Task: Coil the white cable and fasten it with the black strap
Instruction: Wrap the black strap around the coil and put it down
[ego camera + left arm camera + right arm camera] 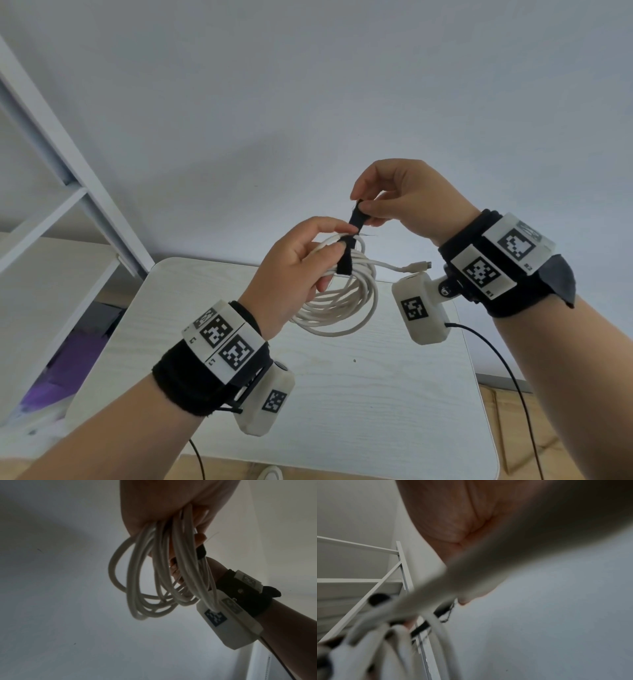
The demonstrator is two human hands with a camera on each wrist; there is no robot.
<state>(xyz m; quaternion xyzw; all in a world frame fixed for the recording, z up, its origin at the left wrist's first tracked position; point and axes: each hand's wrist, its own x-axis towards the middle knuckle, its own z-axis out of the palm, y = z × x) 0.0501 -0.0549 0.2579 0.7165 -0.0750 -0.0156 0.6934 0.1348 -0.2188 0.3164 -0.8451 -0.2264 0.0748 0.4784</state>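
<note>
The white cable (337, 301) hangs in several loops from my left hand (301, 260), held up above the white table (376, 394). My left thumb and fingers grip the top of the coil, pressing the lower end of the black strap (345, 262) against it. My right hand (394, 198) pinches the strap's upper end (358, 217) between thumb and forefinger, just above the coil. A plug end (419, 265) sticks out to the right. In the left wrist view the cable loops (154, 577) dangle below my fist and the strap (201, 551) shows beside them. The right wrist view is blurred, with cable (436, 582) close to the lens.
A white shelf frame (78, 178) stands at the left against the pale wall. Black wires (507, 373) run from the wrist cameras down past the table's right edge. Wooden floor (524, 442) shows at the lower right.
</note>
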